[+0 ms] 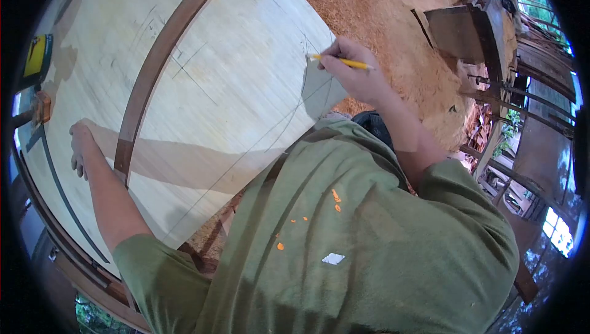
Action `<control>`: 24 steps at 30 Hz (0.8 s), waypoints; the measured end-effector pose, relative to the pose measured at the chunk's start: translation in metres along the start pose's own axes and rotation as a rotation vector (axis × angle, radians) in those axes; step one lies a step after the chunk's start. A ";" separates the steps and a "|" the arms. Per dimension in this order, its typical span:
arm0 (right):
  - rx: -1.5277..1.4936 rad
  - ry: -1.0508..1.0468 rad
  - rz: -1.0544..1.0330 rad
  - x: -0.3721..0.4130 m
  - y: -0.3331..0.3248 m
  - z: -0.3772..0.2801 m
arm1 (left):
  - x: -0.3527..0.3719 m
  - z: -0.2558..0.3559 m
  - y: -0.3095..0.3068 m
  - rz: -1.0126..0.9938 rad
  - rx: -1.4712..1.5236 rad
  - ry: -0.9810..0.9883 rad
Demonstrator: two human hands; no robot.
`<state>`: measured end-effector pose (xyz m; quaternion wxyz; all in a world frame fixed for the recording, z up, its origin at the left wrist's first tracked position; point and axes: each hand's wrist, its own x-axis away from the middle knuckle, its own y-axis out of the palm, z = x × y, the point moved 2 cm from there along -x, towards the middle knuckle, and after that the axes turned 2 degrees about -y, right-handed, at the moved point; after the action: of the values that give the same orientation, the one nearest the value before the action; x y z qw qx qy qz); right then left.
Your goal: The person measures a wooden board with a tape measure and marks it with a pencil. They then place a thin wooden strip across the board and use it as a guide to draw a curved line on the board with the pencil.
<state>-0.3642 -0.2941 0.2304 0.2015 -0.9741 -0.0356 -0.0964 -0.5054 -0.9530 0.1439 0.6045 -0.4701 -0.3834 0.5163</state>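
Note:
In my right hand (353, 75) is a yellow pencil (353, 63), pinched between thumb and fingers, its tip over the right corner of a pale wooden board (246, 69). Pencil lines cross that corner and run along the near edge. My left hand (83, 146) lies on the board's left part with fingers spread, and nothing shows in it. A long, narrow strip of brown wood (153, 66) lies across the board between my hands, its near end beside my left forearm.
At the far left stand a black-and-yellow item (38, 57) and a square (42, 109) with a brown block and dark blade. Sawdust covers the ground (381, 2) beyond the board. A wooden bench (467, 29) and stacked timber are at the right.

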 end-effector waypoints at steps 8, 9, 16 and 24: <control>0.197 -0.144 0.091 -0.005 0.003 -0.011 | -0.011 -0.005 0.011 0.067 -0.178 0.198; 0.202 -0.144 0.064 0.005 0.004 -0.009 | -0.007 0.003 0.007 0.048 -0.101 0.123; 0.236 -0.160 0.084 -0.009 0.006 -0.015 | 0.003 0.009 -0.002 0.021 -0.028 0.035; 0.131 -0.162 0.097 -0.013 0.007 -0.001 | 0.009 0.008 -0.008 0.004 -0.005 -0.013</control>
<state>-0.3763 -0.3014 0.2261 0.2657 -0.9640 -0.0106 -0.0047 -0.5094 -0.9429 0.1540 0.5999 -0.4691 -0.3877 0.5193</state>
